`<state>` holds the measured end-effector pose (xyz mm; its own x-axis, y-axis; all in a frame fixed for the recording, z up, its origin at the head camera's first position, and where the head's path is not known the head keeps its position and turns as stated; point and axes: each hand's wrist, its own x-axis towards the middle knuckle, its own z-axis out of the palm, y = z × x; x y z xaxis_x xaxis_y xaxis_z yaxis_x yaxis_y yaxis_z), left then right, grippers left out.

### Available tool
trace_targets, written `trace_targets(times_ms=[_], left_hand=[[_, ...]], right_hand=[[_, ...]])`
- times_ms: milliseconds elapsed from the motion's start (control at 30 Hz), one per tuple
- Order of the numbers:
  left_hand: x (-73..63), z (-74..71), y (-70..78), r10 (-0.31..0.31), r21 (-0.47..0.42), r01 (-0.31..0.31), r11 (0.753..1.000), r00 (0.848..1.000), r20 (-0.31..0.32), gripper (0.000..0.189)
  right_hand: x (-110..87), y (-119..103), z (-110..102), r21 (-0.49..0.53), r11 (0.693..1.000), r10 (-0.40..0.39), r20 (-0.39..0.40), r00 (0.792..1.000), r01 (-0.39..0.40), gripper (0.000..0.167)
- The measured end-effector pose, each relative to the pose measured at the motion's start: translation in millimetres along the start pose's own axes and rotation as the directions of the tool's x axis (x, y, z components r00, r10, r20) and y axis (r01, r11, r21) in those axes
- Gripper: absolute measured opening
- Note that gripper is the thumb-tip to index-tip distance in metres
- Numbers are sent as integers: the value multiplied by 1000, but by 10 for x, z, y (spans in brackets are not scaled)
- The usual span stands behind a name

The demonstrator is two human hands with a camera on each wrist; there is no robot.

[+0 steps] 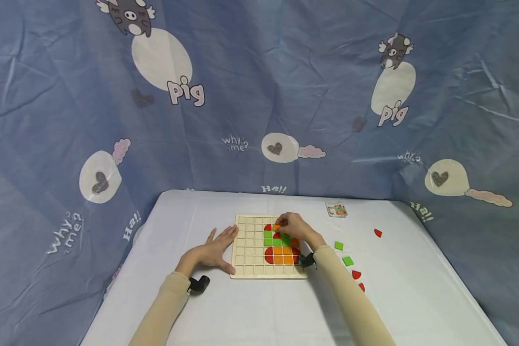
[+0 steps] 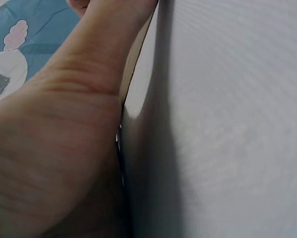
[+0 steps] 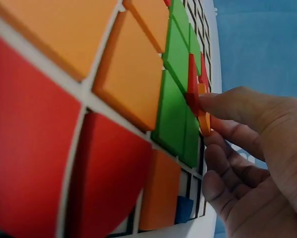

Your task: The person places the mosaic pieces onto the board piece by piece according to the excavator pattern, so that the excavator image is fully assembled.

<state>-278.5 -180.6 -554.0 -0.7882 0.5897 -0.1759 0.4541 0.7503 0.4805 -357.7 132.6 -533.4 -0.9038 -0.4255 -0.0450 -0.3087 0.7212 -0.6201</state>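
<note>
A pale wooden grid board (image 1: 247, 250) lies on the table, its right half partly filled with coloured tiles. My left hand (image 1: 214, 249) is spread along the board's left edge, thumb at the lower corner and fingers at the upper side. Over the upper part of the grid, my right hand (image 1: 295, 226) pinches an orange tile (image 3: 204, 116) between thumb and fingers. Right beside that tile is a red rounded tile (image 3: 192, 85). Green square tiles (image 3: 177, 54) sit in cells nearby. Lower down, orange squares (image 1: 283, 255) lie between red rounded tiles (image 1: 269, 255). My right hand and wrist hide some cells.
Right of the board lie loose pieces: a green square (image 1: 339, 245), another green square (image 1: 348, 261), and several red rounded pieces (image 1: 356, 274). A picture card (image 1: 336, 210) rests near the back edge. A printed blue curtain (image 1: 251, 96) hangs behind the table.
</note>
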Motion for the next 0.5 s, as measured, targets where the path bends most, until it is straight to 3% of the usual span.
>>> trace_targets(times_ms=[367, 500], left_hand=[[7, 1, -10, -2, 6, 2, 1000, 1000, -4, 134], [2, 0, 3, -2, -6, 2, 1000, 1000, -2, 134]], right_hand=[[24, -51, -28, 2, 1000, -3, 10, 1000, 3, 14], [23, -60, -27, 7, 1000, 30, 16, 999, -30, 15]])
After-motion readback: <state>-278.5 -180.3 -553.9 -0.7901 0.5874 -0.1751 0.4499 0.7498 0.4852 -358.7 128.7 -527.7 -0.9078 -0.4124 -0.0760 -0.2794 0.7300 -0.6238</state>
